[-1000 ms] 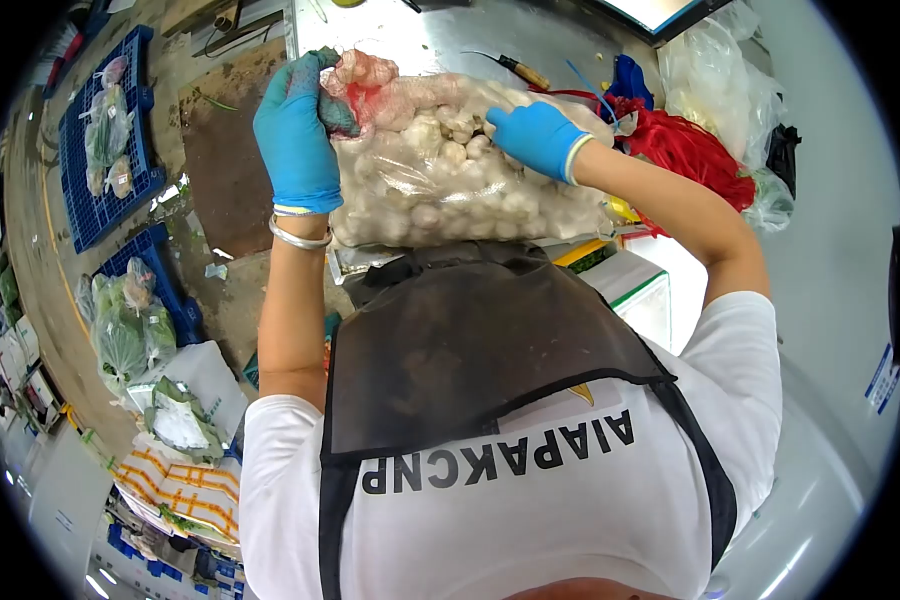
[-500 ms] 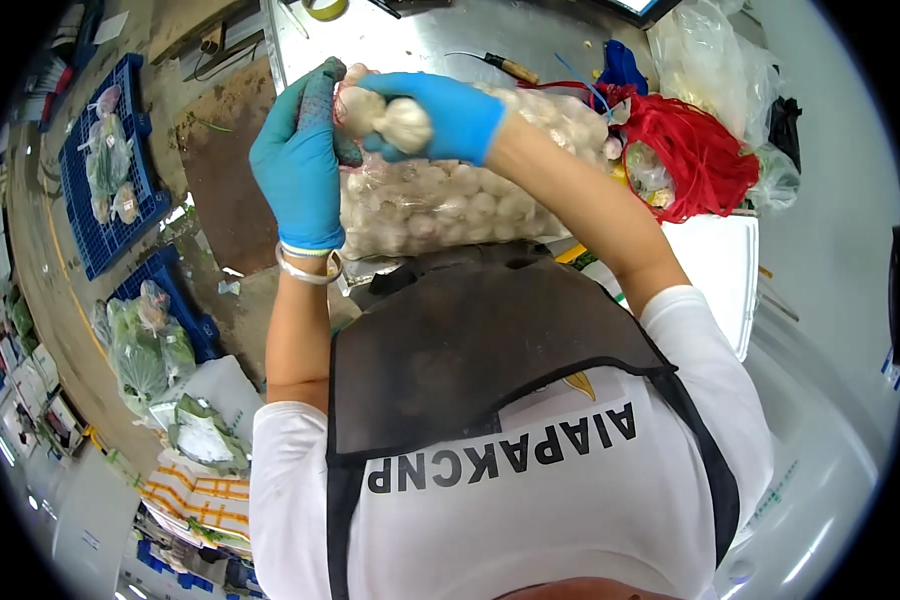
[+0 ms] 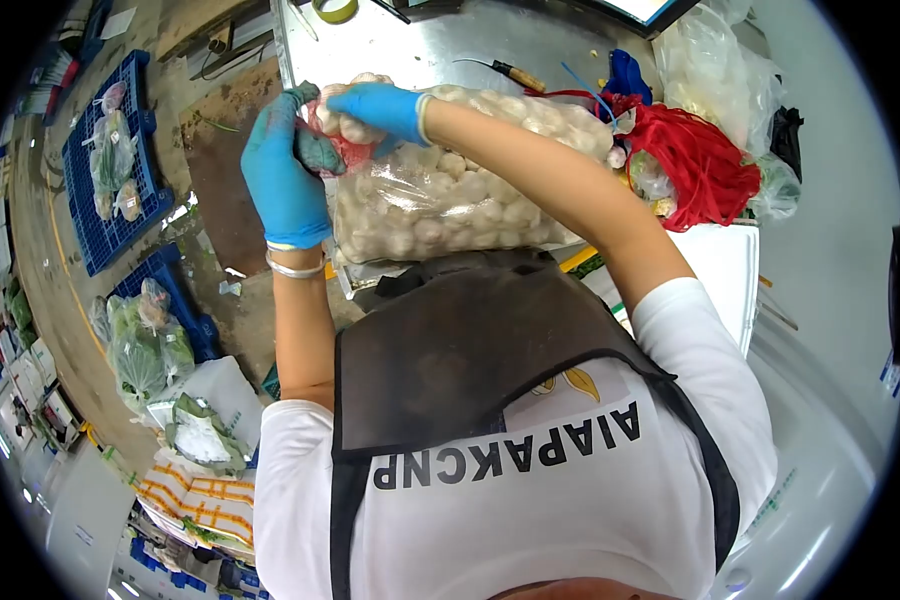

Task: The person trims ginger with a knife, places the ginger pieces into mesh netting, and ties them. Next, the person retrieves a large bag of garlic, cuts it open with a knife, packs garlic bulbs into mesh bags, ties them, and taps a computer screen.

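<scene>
A large clear plastic bag of garlic bulbs (image 3: 440, 205) lies on the metal table in front of me. My left hand (image 3: 285, 180), in a blue glove with grey-green fingertips, grips a red mesh net (image 3: 355, 152) at the bag's left end. Over the net's opening, my right hand (image 3: 382, 108) in a blue glove is closed around garlic bulbs (image 3: 345, 125). Its palm side is hidden. More pale bulbs show just above the right fingers.
A wooden-handled hooked tool (image 3: 518, 76) lies behind the bag. Red netting (image 3: 705, 165) and clear plastic bags (image 3: 715, 80) are at the right. A tape roll (image 3: 335, 10) sits at the back. Blue pallets (image 3: 95, 190) stand on the floor at left.
My right hand went from the bag's open top over to the net with garlic bulbs, then slightly farther left. My left hand has shifted slightly left and down, still on the net.
</scene>
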